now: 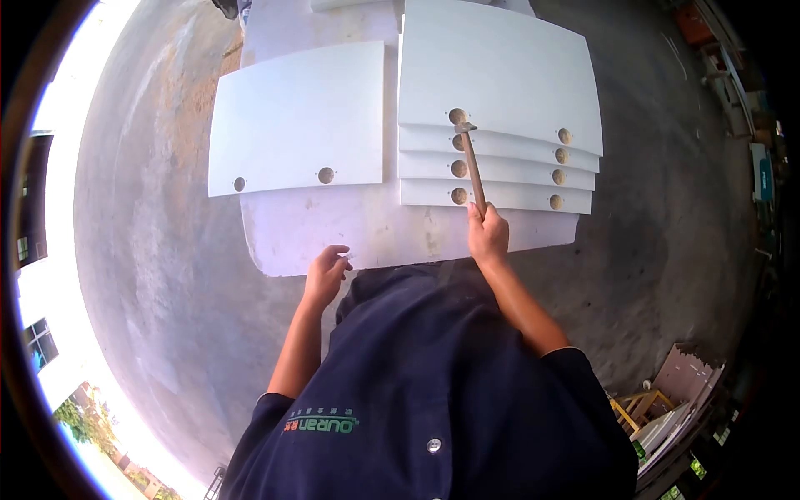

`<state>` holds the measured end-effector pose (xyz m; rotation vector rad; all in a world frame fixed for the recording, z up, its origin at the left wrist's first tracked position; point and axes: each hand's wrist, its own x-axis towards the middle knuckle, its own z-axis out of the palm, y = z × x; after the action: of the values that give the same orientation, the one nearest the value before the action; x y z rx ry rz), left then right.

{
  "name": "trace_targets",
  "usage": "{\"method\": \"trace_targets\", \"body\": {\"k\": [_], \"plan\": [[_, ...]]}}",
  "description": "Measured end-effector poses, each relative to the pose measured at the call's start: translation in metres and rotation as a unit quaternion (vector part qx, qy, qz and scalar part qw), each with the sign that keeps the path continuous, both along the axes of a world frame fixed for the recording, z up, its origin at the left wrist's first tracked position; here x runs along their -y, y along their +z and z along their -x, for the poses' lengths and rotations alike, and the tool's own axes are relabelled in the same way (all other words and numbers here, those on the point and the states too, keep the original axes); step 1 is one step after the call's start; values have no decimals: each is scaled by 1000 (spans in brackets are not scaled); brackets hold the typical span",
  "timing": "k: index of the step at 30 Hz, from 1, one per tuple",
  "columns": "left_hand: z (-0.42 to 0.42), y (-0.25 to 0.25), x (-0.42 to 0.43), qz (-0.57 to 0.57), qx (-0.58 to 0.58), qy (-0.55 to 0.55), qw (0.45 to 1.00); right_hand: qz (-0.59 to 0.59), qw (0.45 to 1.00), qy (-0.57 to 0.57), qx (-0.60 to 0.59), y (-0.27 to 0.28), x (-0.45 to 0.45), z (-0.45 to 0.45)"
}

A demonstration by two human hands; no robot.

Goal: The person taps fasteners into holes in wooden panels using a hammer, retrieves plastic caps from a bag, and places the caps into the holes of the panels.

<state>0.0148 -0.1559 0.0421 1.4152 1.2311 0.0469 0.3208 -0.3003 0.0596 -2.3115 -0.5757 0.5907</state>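
Note:
My right hand (489, 234) is closed round the wooden handle of a hammer (473, 171), whose head lies over the front edge of the top panel in the right stack. That stack of several white panels (500, 71) is stepped, and each panel shows round holes along its near edge. My left hand (327, 271) is near the table's front edge, thumb and fingers drawn together on a small clear or whitish piece (347, 257), too small to make out. Beyond it, a single white panel (300, 121) with two round holes lies on the left.
The panels rest on a pale, stained table (333, 225). Grey concrete floor (667, 208) surrounds it. Boards and a yellow frame (646, 408) stand at the lower right. Another white piece (350, 3) shows at the table's far end.

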Motion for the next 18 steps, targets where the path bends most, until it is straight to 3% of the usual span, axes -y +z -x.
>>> {"method": "trace_targets", "body": {"k": [3, 7, 10, 16, 18], "plan": [[2, -4, -2, 5, -1, 0, 1000, 53, 997, 40, 23, -23, 4, -2], [-3, 2, -5, 15, 5, -18, 1000, 34, 998, 34, 36, -20, 4, -2], [-8, 3, -7, 18, -11, -11, 1000, -91, 995, -19, 44, -2, 7, -4], [-5, -8, -6, -4, -5, -26, 1000, -50, 996, -20, 71, -8, 19, -18], [-7, -9, -7, -3, 2, -25, 1000, 30, 997, -8, 77, -25, 24, -15]]}}
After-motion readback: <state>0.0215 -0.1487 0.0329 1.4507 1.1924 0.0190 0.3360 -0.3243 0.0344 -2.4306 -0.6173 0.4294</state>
